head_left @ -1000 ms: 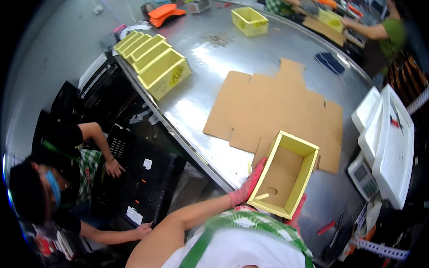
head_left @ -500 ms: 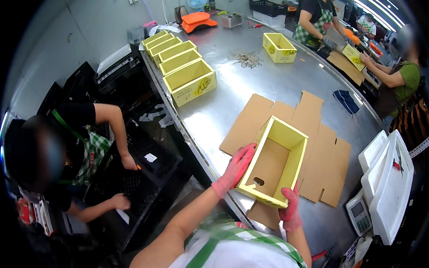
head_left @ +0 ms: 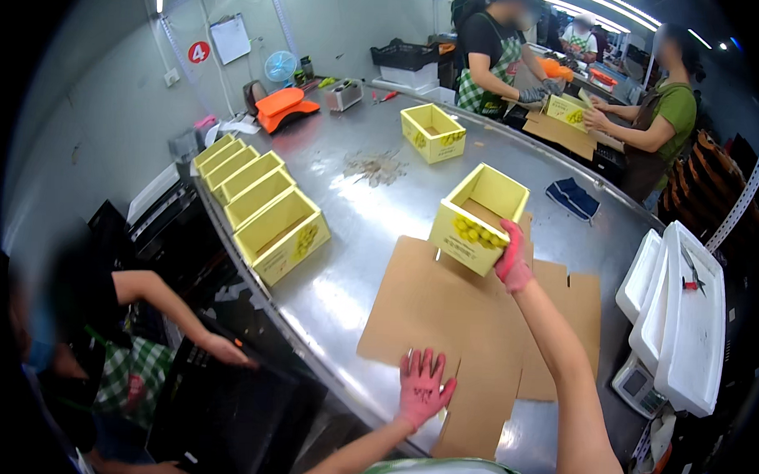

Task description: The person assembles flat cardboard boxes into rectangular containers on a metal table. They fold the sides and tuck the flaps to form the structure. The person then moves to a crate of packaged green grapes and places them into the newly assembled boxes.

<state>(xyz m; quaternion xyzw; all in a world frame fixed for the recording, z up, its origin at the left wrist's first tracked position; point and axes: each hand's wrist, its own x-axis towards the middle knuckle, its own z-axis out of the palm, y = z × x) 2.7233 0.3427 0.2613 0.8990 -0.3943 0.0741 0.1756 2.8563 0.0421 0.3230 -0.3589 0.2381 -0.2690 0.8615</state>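
My right hand (head_left: 512, 257), in a pink glove, grips the near right corner of a yellow open-top cardboard box (head_left: 473, 239) printed with green grapes. The box is upright, over the far part of flat brown cardboard blanks (head_left: 419, 301) on the metal table. My left hand (head_left: 423, 391), also gloved in pink, is open with fingers spread and holds nothing. It lies at the blanks' near left edge; whether it presses on them I cannot tell.
Several yellow boxes (head_left: 283, 238) line the table's left edge; another box (head_left: 433, 132) stands at the far side. An orange scale (head_left: 284, 104), blue cloth (head_left: 573, 199) and white trays (head_left: 685, 331) surround the work area. Co-workers stand at left and far right.
The yellow box has moved away from me, carried by my right hand, and its printed end now faces me. My left hand has let go of it and come down by the cardboard blanks.
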